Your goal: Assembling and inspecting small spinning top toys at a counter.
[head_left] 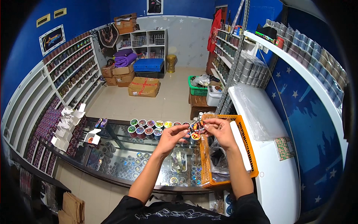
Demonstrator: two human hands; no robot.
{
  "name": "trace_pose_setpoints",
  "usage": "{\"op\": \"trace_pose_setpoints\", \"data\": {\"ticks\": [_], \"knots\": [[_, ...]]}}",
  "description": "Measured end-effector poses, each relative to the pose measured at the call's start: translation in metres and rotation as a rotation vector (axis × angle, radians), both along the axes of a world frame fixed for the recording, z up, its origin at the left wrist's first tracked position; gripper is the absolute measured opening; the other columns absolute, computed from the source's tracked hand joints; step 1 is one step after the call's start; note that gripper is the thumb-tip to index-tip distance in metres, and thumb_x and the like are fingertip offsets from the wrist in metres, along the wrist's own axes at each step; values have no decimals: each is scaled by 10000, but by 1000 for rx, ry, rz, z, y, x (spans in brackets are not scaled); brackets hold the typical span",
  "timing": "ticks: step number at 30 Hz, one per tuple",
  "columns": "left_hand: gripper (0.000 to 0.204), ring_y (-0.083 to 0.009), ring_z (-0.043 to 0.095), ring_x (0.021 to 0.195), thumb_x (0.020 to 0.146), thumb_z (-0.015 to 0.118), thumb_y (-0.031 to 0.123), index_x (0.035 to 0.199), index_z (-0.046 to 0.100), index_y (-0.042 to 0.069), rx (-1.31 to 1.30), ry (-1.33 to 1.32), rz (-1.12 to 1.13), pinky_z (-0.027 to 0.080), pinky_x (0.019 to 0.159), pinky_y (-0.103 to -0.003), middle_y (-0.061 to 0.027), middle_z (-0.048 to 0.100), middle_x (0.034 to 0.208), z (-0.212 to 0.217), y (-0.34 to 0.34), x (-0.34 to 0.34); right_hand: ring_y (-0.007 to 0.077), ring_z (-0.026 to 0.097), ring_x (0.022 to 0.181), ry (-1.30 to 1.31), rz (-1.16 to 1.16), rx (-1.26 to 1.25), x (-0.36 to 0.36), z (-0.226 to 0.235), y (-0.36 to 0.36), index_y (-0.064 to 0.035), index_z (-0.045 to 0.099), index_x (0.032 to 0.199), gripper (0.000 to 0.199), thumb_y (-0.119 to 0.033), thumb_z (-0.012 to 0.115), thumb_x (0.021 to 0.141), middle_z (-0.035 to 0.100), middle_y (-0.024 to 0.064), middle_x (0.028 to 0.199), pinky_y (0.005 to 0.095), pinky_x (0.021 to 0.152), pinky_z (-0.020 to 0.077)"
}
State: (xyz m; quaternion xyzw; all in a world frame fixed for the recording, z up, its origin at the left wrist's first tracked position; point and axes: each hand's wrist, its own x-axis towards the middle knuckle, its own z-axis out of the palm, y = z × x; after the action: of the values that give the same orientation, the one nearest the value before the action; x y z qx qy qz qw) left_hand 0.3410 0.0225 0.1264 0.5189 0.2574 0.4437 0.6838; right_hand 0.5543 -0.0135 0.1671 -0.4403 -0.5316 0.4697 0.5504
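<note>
Over the back edge of the glass counter [126,164], a small dark label with an orange print [198,127] is between my two hands. My right hand [222,133] pinches it from the right with thumb and fingers. On its other side my left hand [172,139] has its fingertips closed at the label's left edge. Just left of my hands, several thread spools with round colourful labels on top [149,130] stand upright in two rows. A spool with a yellow and red top [195,136] stands directly below the label. My fingers hide part of the rows.
An orange crate [254,172] holding plastic bags sits under my right forearm. Beside it is a white chest freezer [274,168]. A small tray [179,161] lies in the counter's middle. Open white boxes [67,128] are stacked at left. A cardboard box [144,87] rests on the floor beyond.
</note>
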Motion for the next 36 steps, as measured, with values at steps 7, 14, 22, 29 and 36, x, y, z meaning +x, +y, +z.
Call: {"op": "trace_pose_setpoints", "data": {"ticks": [7, 14, 22, 29, 36], "knots": [[171, -130, 631, 715, 817, 671, 30, 973, 664, -41, 77, -66, 165, 535, 635, -266, -96, 672, 836, -6, -18, -20, 118, 634, 735, 188, -17, 5, -53, -16, -29, 64, 593, 1040, 218, -36, 630, 850, 665, 111, 897, 241, 637, 543], [170, -151, 646, 714, 822, 658, 11, 976, 655, -62, 77, -113, 280, 551, 660, -268, -130, 677, 868, -14, -36, -81, 165, 655, 778, 468, 51, -50, -119, -44, -33, 58, 608, 1082, 233, -57, 587, 881, 667, 136, 958, 290, 695, 562], [242, -146, 634, 844, 808, 632, -55, 1050, 641, -52, 142, -117, 295, 533, 750, -262, -104, 644, 960, -20, -32, -174, 190, 655, 732, 644, 189, -71, -221, -58, -20, -7, 582, 1099, 238, -59, 586, 867, 664, 117, 909, 332, 665, 553], [272, -136, 590, 854, 775, 654, -71, 1045, 652, -33, 322, -30, 201, 479, 768, -242, -90, 613, 937, -23, -18, -254, 196, 655, 701, 615, 107, -87, -290, -54, -11, 28, 587, 1084, 224, -95, 535, 904, 663, 130, 875, 322, 644, 541], [169, -118, 594, 825, 808, 657, -25, 976, 674, -36, 322, -38, 272, 484, 739, -225, -79, 637, 914, -22, -11, -282, 163, 629, 676, 446, 34, -8, -322, -50, -16, 52, 615, 1073, 235, -55, 593, 866, 659, 126, 874, 273, 617, 513]]}}
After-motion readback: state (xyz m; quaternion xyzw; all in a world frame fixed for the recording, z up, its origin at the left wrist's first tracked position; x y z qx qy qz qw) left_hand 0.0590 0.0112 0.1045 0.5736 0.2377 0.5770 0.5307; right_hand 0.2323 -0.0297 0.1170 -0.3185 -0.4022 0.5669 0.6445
